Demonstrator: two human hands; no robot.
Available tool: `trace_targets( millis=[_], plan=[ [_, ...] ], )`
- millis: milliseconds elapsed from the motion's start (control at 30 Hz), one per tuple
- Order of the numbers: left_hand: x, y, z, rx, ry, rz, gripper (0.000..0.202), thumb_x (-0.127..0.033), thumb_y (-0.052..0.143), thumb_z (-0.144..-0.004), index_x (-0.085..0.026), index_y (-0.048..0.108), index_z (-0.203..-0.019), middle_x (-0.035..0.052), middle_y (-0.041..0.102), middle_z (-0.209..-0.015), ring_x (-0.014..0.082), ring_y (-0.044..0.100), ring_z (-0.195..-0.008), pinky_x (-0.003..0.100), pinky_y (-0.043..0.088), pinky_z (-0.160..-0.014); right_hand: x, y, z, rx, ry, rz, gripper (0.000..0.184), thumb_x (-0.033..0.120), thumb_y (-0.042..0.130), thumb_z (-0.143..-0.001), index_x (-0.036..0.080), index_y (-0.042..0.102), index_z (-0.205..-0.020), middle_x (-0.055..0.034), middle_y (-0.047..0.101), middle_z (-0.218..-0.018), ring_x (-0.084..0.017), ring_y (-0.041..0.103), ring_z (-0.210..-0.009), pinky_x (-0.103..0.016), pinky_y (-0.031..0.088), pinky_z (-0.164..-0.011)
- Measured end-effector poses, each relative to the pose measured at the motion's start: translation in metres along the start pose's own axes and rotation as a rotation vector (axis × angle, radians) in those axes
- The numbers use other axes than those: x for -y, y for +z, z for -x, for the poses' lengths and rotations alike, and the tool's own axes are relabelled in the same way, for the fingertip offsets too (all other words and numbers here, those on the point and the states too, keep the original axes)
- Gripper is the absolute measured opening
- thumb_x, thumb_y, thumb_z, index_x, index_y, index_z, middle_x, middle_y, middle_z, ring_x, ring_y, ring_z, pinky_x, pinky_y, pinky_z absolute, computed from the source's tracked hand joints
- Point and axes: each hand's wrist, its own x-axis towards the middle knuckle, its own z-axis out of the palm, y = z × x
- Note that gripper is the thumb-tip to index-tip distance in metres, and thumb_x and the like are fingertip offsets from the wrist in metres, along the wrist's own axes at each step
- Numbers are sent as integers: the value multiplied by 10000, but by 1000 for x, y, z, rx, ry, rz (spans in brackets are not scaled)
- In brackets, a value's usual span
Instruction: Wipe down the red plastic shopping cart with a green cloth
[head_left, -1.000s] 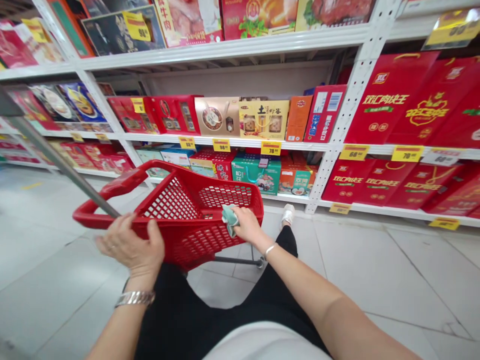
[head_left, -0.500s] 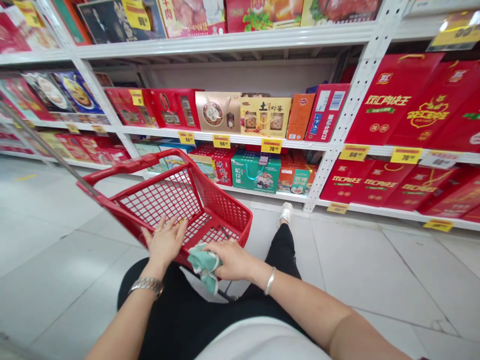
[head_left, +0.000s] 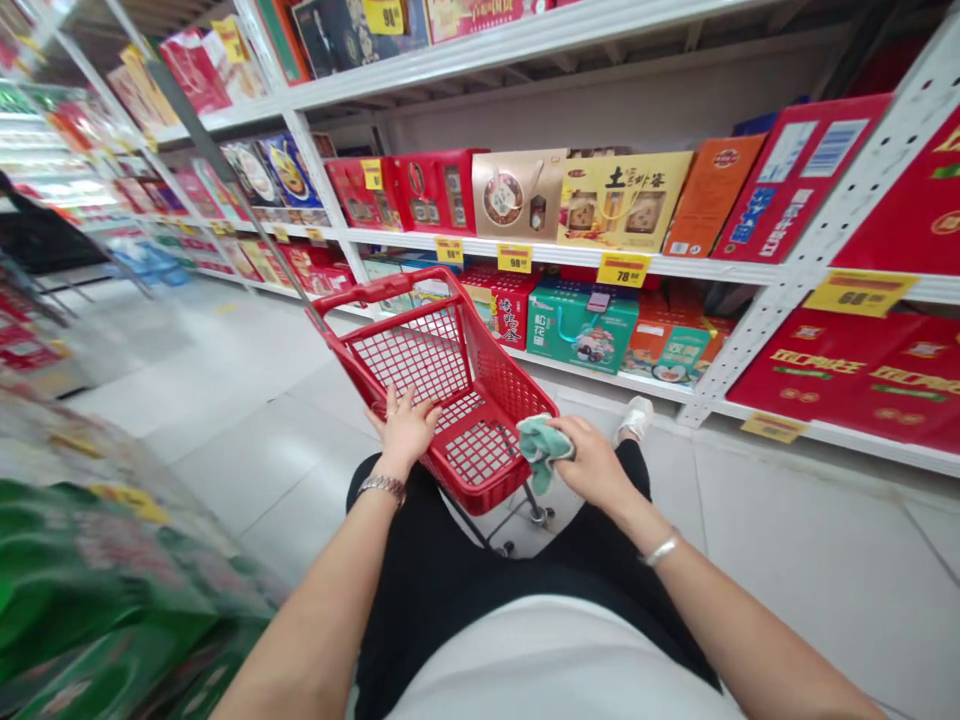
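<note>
A small red plastic shopping cart (head_left: 491,490) with grid walls stands on the floor between my legs. Its basket holds nothing that I can see. My left hand (head_left: 407,428) rests on the cart's near left rim, fingers spread over the inner side. In my right hand (head_left: 596,462) a crumpled teal cleaning cloth (head_left: 544,450) with a pale edge is gripped, close beside the cart's right front corner. A thin pole (head_left: 281,255) rises from the cart's left side toward the upper left.
White metal shelving (head_left: 525,245) runs along the far side, stacked with gift boxes and yellow price tags. A green carton (head_left: 581,330) sits on the low shelf. Blurred green packages (head_left: 112,600) lie close at my left. My white shoe (head_left: 635,417) is near the shelf's foot.
The view has swung left, so cart and shelves appear further right. My right hand and the cloth have moved away from the cart's near rim toward its right corner.
</note>
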Motion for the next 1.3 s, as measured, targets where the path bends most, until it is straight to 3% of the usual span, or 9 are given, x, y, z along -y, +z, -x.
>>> trace_targets(
  millis=[167,300,433,533,667,833,967,1133,1300],
  plan=[
    [1,2,0,17,52,21,476,-513,469,-942,-294,671,-1315,62,383,-1623,431,70,-1550,799,69,-1155,52,61,0,239,-236,69,396,203,727,-765,233,653,-1154,-118,546,-1355,-285,488,-1216,-451,394,-1021],
    [3,5,3,-5,64,46,481,-530,486,-928,-305,673,-1311,55,409,-1609,437,95,-1545,788,65,-1163,63,91,5,389,-307,246,352,236,640,-894,267,607,-1244,-131,458,-1462,-281,476,-1211,-458,374,-1008],
    [6,9,2,-11,82,73,446,-508,474,-934,-327,688,-1282,30,430,-1598,442,82,-1541,812,73,-1144,43,73,1,484,-396,277,432,291,579,-955,276,523,-1383,-119,580,-1281,-249,534,-1097,-420,377,-956],
    [1,12,2,-15,98,88,419,-445,436,-950,-344,696,-1263,7,470,-1572,425,89,-1540,823,77,-1135,26,51,-4,513,-408,258,448,247,586,-937,289,530,-1380,-109,586,-1314,-247,528,-1153,-476,303,-1047],
    [-12,17,1,3,100,92,402,-296,445,-910,-362,750,-1164,-18,511,-1540,414,154,-1528,823,87,-1137,2,28,-11,511,-326,226,580,61,624,-780,311,572,-1301,-54,616,-1317,-233,521,-1219,-559,131,-1154],
    [-21,23,0,-33,91,98,386,-270,480,-882,-375,775,-1107,-37,527,-1526,410,175,-1524,775,114,-1173,-37,12,-19,385,-188,164,560,-22,540,-693,283,605,-1158,-24,653,-1265,-213,547,-1222,-583,123,-1171],
    [-19,20,-1,-7,128,71,407,-263,473,-879,-383,760,-1142,-34,505,-1544,406,175,-1530,769,128,-1172,-43,17,-17,326,-172,134,540,-43,535,-649,256,609,-1092,-22,672,-1138,-195,583,-1125,-503,236,-1161],
    [-11,7,-8,77,206,-39,527,-156,501,-812,-384,708,-1240,-8,436,-1591,380,236,-1525,757,145,-1175,-19,36,0,281,-198,188,505,-51,541,-645,217,612,-1067,-58,660,-1070,-218,555,-1009,-362,408,-931],
    [-9,4,-11,-102,138,-27,504,-206,432,-904,-245,627,-1367,100,304,-1653,393,149,-1549,769,122,-1172,-6,63,16,158,-220,161,535,-40,539,-660,212,596,-1128,-88,625,-1180,-238,517,-1094,-405,379,-994]
  ],
)
